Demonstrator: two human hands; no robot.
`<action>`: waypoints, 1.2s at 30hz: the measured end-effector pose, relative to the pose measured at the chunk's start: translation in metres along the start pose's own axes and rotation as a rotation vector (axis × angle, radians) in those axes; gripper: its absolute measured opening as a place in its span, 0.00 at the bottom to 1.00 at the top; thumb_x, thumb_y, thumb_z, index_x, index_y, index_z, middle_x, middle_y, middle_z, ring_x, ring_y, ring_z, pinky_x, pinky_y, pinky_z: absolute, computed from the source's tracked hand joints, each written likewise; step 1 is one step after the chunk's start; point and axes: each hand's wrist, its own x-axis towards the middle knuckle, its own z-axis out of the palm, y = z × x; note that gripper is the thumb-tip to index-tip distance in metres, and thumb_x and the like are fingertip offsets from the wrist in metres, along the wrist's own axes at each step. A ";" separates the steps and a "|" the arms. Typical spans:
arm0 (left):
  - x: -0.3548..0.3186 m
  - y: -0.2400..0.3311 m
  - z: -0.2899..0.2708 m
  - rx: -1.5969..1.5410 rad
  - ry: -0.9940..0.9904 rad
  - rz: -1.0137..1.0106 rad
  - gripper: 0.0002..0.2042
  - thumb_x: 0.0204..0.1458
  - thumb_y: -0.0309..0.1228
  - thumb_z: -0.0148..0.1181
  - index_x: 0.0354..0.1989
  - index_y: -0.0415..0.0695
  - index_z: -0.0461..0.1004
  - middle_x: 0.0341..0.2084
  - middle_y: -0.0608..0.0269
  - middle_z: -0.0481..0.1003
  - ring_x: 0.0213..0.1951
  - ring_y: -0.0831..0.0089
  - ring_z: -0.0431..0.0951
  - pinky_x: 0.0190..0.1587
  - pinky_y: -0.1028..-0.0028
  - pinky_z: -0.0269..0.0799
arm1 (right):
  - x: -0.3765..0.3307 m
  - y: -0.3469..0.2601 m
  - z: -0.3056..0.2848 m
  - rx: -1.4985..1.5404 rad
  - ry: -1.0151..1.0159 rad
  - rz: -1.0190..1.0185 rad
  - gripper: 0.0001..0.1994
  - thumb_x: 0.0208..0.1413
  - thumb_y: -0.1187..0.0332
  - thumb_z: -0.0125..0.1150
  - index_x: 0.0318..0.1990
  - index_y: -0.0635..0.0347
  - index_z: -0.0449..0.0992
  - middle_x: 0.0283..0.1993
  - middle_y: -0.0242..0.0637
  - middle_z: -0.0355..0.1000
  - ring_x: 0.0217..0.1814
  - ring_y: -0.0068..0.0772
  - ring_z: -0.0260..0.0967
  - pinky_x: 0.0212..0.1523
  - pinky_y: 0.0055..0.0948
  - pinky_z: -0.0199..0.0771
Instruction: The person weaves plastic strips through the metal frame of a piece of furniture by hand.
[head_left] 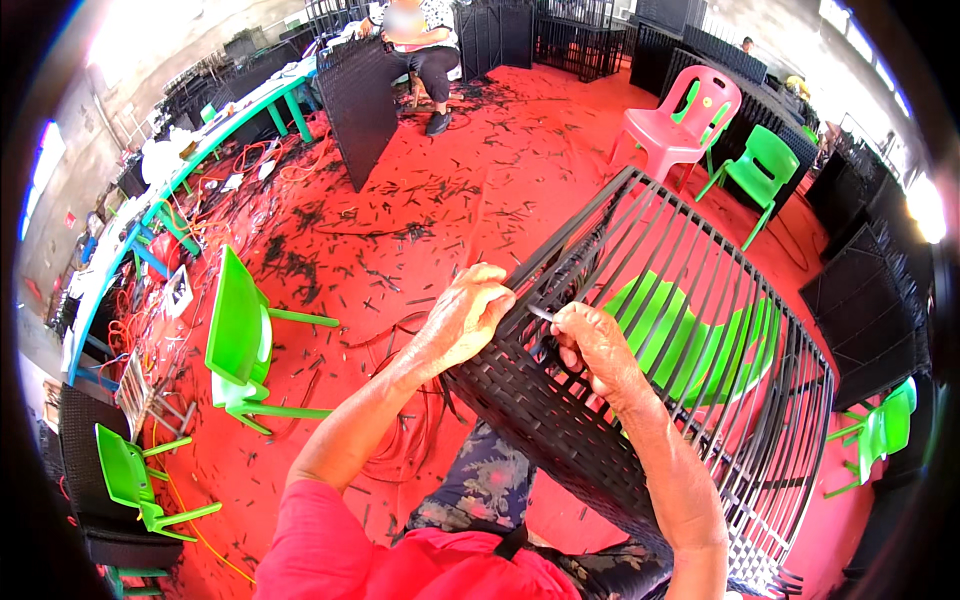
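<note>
A black woven frame (560, 425) of flat plastic strips stands in front of me, its lower part woven and long strips running in parallel across its top. At its near left corner my left hand (468, 312) is closed, fingertips pinched against the edge; what lies in them is hidden. My right hand (598, 348) is closed beside it, over the woven edge. From its fingers a short grey metal tool tip (541, 313) points toward the left hand. The tool's handle is hidden in the fist, so its exact kind does not show.
A green chair (240, 335) stands to the left, another green seat (690, 335) shows through the strips. A pink chair (680, 120) is at far right. Black strip scraps (300, 250) litter the red floor. A seated person (425, 60) is beyond a black panel (357, 110).
</note>
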 end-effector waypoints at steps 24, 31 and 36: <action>0.002 -0.023 0.002 -0.902 0.064 -0.413 0.05 0.48 0.24 0.56 0.32 0.38 0.71 0.30 0.63 0.74 0.34 0.77 0.73 0.38 0.78 0.68 | 0.004 0.010 0.024 -0.513 0.205 -0.209 0.09 0.49 0.67 0.59 0.33 0.63 0.73 0.21 0.30 0.69 0.22 0.14 0.62 0.24 0.21 0.65; 0.015 -0.047 -0.013 -1.075 0.281 -0.558 0.03 0.49 0.24 0.54 0.31 0.41 0.68 0.26 0.60 0.74 0.26 0.70 0.76 0.29 0.73 0.74 | -0.048 -0.011 0.007 -1.092 0.067 -0.638 0.12 0.45 0.68 0.59 0.38 0.60 0.73 0.38 0.37 0.70 0.38 0.40 0.68 0.38 0.33 0.69; 0.025 -0.183 -0.137 -0.911 0.198 -0.481 0.04 0.43 0.24 0.56 0.29 0.43 0.71 0.21 0.62 0.73 0.23 0.68 0.75 0.23 0.70 0.75 | -0.113 -0.010 -0.017 -1.347 0.158 -0.590 0.21 0.46 0.61 0.60 0.47 0.61 0.69 0.48 0.42 0.65 0.51 0.45 0.61 0.51 0.39 0.61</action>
